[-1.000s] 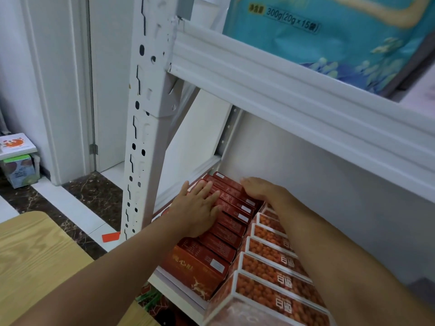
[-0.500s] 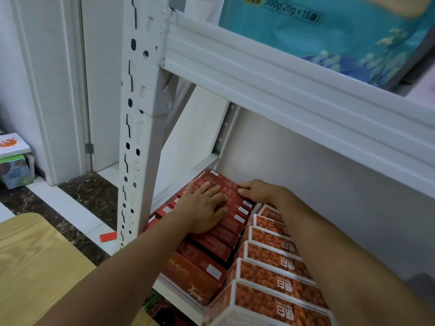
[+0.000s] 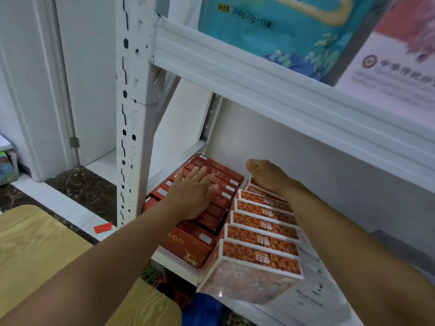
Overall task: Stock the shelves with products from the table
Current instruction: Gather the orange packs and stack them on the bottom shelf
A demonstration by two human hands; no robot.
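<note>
Several dark red boxes (image 3: 213, 214) stand in a row on the left of the white shelf (image 3: 175, 261). My left hand (image 3: 191, 196) lies flat on their tops with fingers spread. To the right runs a row of white boxes with orange berry print (image 3: 261, 238). My right hand (image 3: 267, 176) reaches to the back of that row, fingers curled down behind the rearmost box; its fingertips are hidden.
A white perforated upright (image 3: 131, 114) stands left of the boxes. The shelf beam above (image 3: 270, 90) carries a teal 300g bag (image 3: 282, 27). A wooden table (image 3: 30, 250) is at lower left. A white door (image 3: 89, 78) and dark marble floor lie behind.
My right hand lifted from the back red boxes and shifted right, behind the orange-print row. My left hand stays flat on the red boxes.
</note>
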